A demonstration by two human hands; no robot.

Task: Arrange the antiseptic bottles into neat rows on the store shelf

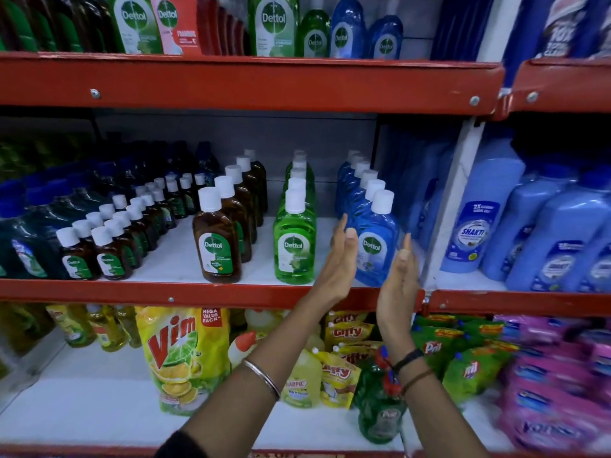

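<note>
On the middle shelf (198, 292) stand rows of antiseptic bottles with white caps. A row of blue bottles (375, 239) runs back at the right, a green row (294, 239) at the centre, a brown row (216, 239) left of it. Two rows of small brown bottles (109, 256) stand further left. My left hand (340, 259) is flat and upright against the left side of the front blue bottle. My right hand (401, 276) is flat at that bottle's right side, fingers straight. Neither hand grips anything.
Dark green bottles (26, 246) fill the shelf's left end. Pale blue detergent bottles (529, 226) stand beyond a white upright post (453, 200) at right. Refill packs (142, 21) and bottles line the top shelf. Dish-wash pouches (182, 352) and bags crowd the lower shelf.
</note>
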